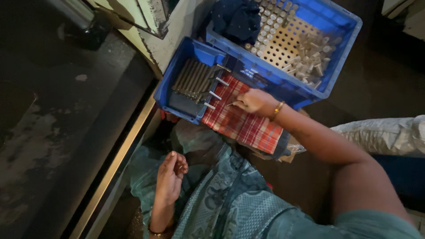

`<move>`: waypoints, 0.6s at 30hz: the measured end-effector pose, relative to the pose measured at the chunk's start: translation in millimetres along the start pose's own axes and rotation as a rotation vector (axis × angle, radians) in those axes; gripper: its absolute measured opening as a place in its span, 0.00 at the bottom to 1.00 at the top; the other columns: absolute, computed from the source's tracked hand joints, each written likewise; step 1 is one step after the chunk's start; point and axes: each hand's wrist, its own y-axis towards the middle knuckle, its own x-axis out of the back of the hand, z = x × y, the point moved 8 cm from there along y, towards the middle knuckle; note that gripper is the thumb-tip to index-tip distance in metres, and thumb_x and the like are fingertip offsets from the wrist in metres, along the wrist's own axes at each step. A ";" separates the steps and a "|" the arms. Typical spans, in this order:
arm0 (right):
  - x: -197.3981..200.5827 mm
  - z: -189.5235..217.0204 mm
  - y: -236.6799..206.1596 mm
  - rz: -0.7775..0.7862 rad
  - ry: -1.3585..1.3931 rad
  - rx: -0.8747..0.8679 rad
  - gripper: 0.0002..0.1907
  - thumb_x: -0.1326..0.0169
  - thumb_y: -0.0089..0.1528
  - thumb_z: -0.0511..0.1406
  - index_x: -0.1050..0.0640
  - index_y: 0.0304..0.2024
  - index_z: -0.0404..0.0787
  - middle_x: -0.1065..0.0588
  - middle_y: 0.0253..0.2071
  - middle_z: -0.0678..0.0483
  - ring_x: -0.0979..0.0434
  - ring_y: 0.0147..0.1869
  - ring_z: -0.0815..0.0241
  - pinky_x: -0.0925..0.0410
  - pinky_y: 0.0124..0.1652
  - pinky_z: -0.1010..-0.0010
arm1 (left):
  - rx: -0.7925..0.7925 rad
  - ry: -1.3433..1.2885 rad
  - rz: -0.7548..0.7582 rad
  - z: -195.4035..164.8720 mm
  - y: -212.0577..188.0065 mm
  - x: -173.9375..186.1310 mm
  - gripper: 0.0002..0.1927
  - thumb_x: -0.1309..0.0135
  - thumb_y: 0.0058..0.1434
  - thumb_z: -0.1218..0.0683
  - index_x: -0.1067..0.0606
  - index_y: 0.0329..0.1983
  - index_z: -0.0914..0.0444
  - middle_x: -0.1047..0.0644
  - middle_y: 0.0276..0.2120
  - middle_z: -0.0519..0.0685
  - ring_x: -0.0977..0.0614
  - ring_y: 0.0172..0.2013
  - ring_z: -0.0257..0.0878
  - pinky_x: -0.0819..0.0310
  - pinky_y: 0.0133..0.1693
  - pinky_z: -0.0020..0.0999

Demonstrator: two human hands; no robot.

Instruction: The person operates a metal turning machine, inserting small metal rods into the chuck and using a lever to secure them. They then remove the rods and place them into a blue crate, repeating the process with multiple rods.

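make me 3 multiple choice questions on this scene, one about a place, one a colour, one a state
1. Where is the right hand?
A. on the red checked cloth by the small blue tray
B. inside the large blue crate
C. on the floor

2. What colour is the cloth under that hand?
A. plain green
B. red checked
C. yellow

3. How is the left hand?
A. gripping a metal pin
B. holding the crate
C. empty, resting on the lap

Answers:
1 A, the hand lies on the cloth next to the tray of metal pins.
2 B, red and white checks show.
3 C, its fingers curl loosely around nothing.
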 end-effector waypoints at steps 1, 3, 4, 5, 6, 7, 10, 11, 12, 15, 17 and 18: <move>7.7 7.8 2.2 -0.087 0.007 0.033 0.19 0.51 0.68 0.47 0.18 0.42 0.40 0.21 0.30 0.43 0.20 0.34 0.43 0.27 0.37 0.54 | -0.008 0.002 0.003 -0.4 0.9 -0.6 0.14 0.56 0.75 0.50 0.29 0.34 0.62 0.27 0.29 0.47 0.26 0.30 0.34 0.31 0.33 0.29; 20.0 17.0 5.2 -0.202 0.032 0.070 0.18 0.49 0.67 0.46 0.18 0.40 0.39 0.21 0.31 0.41 0.21 0.35 0.39 0.27 0.37 0.52 | -0.025 0.005 0.008 -0.7 2.0 -1.4 0.14 0.55 0.74 0.51 0.29 0.34 0.62 0.27 0.29 0.47 0.26 0.30 0.35 0.31 0.33 0.29; 24.5 19.4 8.3 -0.232 0.050 0.075 0.18 0.49 0.67 0.45 0.18 0.39 0.38 0.21 0.31 0.41 0.21 0.35 0.39 0.27 0.38 0.52 | -0.024 0.003 0.003 -0.7 2.7 -0.8 0.14 0.55 0.74 0.51 0.29 0.34 0.62 0.27 0.29 0.47 0.26 0.30 0.35 0.31 0.33 0.29; 29.0 21.2 10.2 -0.261 0.067 0.080 0.18 0.50 0.67 0.45 0.17 0.38 0.38 0.21 0.32 0.41 0.20 0.35 0.39 0.27 0.39 0.52 | -0.023 0.000 -0.002 -0.7 3.1 -0.1 0.14 0.55 0.74 0.51 0.29 0.34 0.62 0.27 0.29 0.47 0.26 0.29 0.35 0.31 0.32 0.30; 28.8 15.7 12.9 -0.240 0.089 -0.002 0.20 0.49 0.67 0.46 0.17 0.37 0.37 0.21 0.32 0.40 0.20 0.35 0.39 0.27 0.39 0.52 | -0.023 -0.004 -0.007 -0.5 3.5 0.8 0.14 0.55 0.74 0.51 0.29 0.34 0.62 0.27 0.29 0.47 0.26 0.29 0.35 0.31 0.32 0.30; 28.4 10.2 14.6 -0.219 0.110 -0.084 0.21 0.49 0.68 0.47 0.17 0.35 0.36 0.22 0.31 0.40 0.20 0.36 0.39 0.27 0.39 0.53 | -0.018 -0.014 -0.017 -0.3 3.2 1.9 0.14 0.55 0.74 0.51 0.29 0.34 0.62 0.27 0.29 0.46 0.26 0.29 0.35 0.31 0.32 0.30; 29.2 7.0 15.7 -0.212 0.139 -0.115 0.21 0.49 0.68 0.47 0.18 0.35 0.35 0.22 0.31 0.39 0.20 0.36 0.39 0.27 0.39 0.53 | 0.001 -0.021 -0.035 1.5 2.4 5.5 0.14 0.55 0.73 0.50 0.29 0.34 0.61 0.27 0.29 0.46 0.26 0.29 0.35 0.31 0.32 0.30; 29.4 7.1 15.6 -0.218 0.142 -0.089 0.21 0.49 0.68 0.46 0.18 0.35 0.35 0.22 0.31 0.38 0.20 0.36 0.39 0.27 0.40 0.53 | 0.007 -0.008 -0.036 1.9 1.9 6.0 0.14 0.55 0.74 0.50 0.29 0.34 0.62 0.27 0.29 0.47 0.26 0.29 0.35 0.30 0.33 0.30; 27.5 6.8 15.8 -0.203 0.144 -0.052 0.20 0.49 0.68 0.46 0.18 0.36 0.35 0.22 0.32 0.38 0.21 0.37 0.38 0.28 0.39 0.52 | 0.012 0.005 -0.035 2.9 1.7 5.8 0.15 0.55 0.74 0.50 0.29 0.34 0.62 0.27 0.29 0.47 0.26 0.29 0.35 0.30 0.33 0.30; 20.8 1.5 18.6 -0.182 0.173 0.097 0.19 0.50 0.67 0.44 0.19 0.38 0.35 0.22 0.34 0.39 0.21 0.37 0.39 0.28 0.40 0.53 | 0.019 -0.012 -0.033 5.5 3.1 3.6 0.15 0.55 0.74 0.49 0.28 0.35 0.62 0.26 0.29 0.47 0.26 0.29 0.35 0.31 0.33 0.29; 15.7 -0.4 23.0 -0.201 0.229 0.253 0.19 0.50 0.67 0.44 0.20 0.38 0.33 0.22 0.35 0.39 0.21 0.38 0.42 0.28 0.42 0.56 | 0.023 -0.027 -0.014 6.6 4.1 2.5 0.14 0.54 0.74 0.49 0.29 0.34 0.62 0.26 0.29 0.47 0.25 0.29 0.35 0.31 0.33 0.29; 8.5 -12.0 26.8 -0.181 0.221 0.195 0.19 0.50 0.68 0.44 0.20 0.39 0.33 0.22 0.36 0.40 0.21 0.39 0.43 0.28 0.43 0.56 | 0.023 -0.038 -0.005 8.1 5.0 3.0 0.14 0.54 0.74 0.49 0.29 0.34 0.62 0.26 0.30 0.47 0.25 0.30 0.35 0.30 0.33 0.29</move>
